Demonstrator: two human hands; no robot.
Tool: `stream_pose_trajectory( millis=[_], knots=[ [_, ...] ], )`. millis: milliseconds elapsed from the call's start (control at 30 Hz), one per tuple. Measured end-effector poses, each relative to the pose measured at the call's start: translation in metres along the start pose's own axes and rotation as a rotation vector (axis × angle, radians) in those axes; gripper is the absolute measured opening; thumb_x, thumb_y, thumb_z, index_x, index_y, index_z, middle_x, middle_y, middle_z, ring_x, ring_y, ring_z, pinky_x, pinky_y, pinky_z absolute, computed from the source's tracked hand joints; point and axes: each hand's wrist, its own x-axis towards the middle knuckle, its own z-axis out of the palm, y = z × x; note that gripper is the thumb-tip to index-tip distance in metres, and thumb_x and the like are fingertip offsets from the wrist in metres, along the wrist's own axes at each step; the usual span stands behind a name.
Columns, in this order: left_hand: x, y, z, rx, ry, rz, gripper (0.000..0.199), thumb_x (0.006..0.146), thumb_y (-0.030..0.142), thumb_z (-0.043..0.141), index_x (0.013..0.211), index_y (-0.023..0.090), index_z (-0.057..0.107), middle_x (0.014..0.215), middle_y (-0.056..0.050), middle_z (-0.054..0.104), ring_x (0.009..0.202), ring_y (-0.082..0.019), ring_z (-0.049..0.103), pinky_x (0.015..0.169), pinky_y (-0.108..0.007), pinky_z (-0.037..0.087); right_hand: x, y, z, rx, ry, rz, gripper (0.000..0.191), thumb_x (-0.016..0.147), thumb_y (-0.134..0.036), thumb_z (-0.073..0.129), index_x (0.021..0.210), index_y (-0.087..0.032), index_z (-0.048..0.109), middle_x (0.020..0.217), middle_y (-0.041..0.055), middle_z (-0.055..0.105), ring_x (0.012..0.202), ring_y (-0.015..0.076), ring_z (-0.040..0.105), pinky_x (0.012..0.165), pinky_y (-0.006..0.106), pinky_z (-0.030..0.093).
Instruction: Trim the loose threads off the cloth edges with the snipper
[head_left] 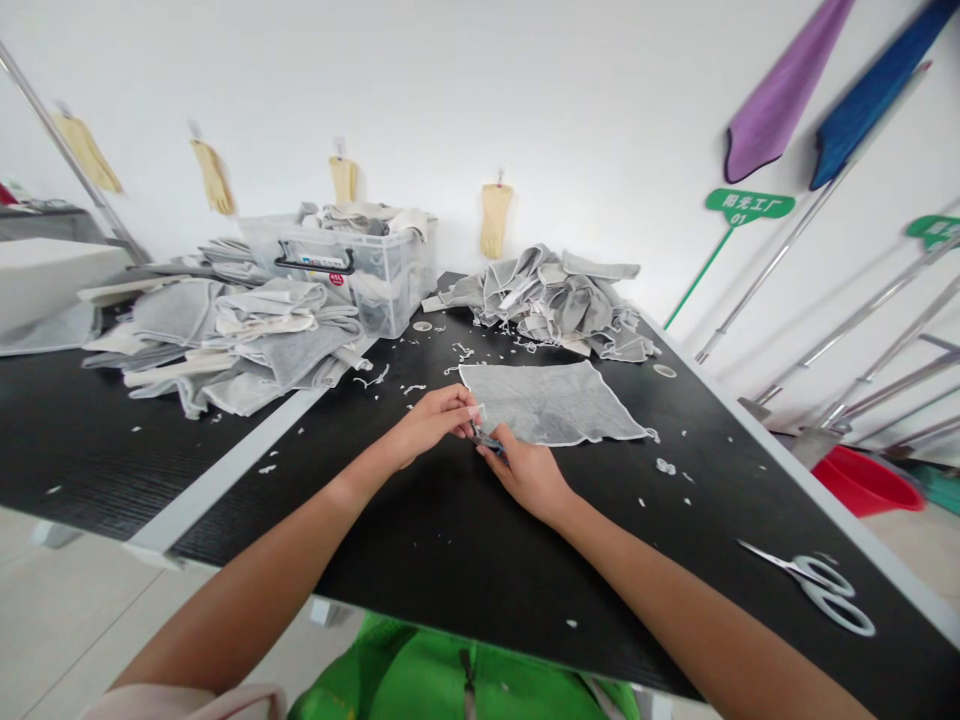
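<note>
A thin grey cloth (547, 400) with a white stitched edge lies flat on the black table. My left hand (442, 415) is closed, pinching the cloth's near left corner between thumb and fingers. In my right hand (529, 475) is a small pair of thread snips (490, 442), its blades pointing left at that same corner, close to the left fingertips. The fingers partly cover the snips, so I cannot see whether the blades touch the edge.
A heap of grey cloths (562, 300) lies behind. Stacked cloths (247, 340) and a clear plastic box (390, 280) stand at left. White-handled scissors (817, 585) lie at right. Thread scraps (665, 467) dot the black table (420, 570). A red basin (862, 485) sits beyond the right edge.
</note>
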Motion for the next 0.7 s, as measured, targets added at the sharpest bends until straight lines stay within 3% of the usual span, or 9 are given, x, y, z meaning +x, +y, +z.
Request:
stream_pose_trajectory(
  millis=[200, 400, 700],
  knots=[
    [0.0015, -0.0059, -0.0014, 0.015, 0.011, -0.017, 0.022, 0.090, 0.038, 0.067, 0.096, 0.018, 0.061, 0.094, -0.005, 0.074, 0.075, -0.014, 0.067, 0.073, -0.028, 0.052, 0.0014, -0.0010, 0.0004, -0.032, -0.051, -0.001, 0.029, 0.109, -0.046, 0.046, 0.115, -0.019, 0.056, 0.087, 0.0059, 0.074, 0.073, 0.0204, 0.071, 0.059, 0.026, 0.033],
    [0.0015, -0.0059, -0.0002, -0.001, 0.032, -0.039, 0.022, 0.087, 0.037, 0.069, 0.094, 0.017, 0.061, 0.090, -0.005, 0.073, 0.072, -0.013, 0.066, 0.072, -0.028, 0.053, 0.0015, -0.0013, -0.0003, -0.063, -0.067, -0.036, 0.033, 0.112, -0.040, 0.036, 0.103, -0.021, 0.061, 0.080, 0.0025, 0.072, 0.064, 0.0165, 0.066, 0.059, 0.027, 0.030],
    [0.0017, -0.0064, -0.0005, 0.002, 0.039, -0.031, 0.022, 0.087, 0.037, 0.068, 0.093, 0.017, 0.060, 0.091, -0.005, 0.073, 0.072, -0.013, 0.066, 0.070, -0.028, 0.053, -0.0010, -0.0049, -0.0057, 0.071, -0.045, 0.001, 0.030, 0.103, -0.052, 0.056, 0.115, -0.024, 0.061, 0.084, -0.0005, 0.073, 0.071, 0.0176, 0.069, 0.063, 0.025, 0.036]
  ],
)
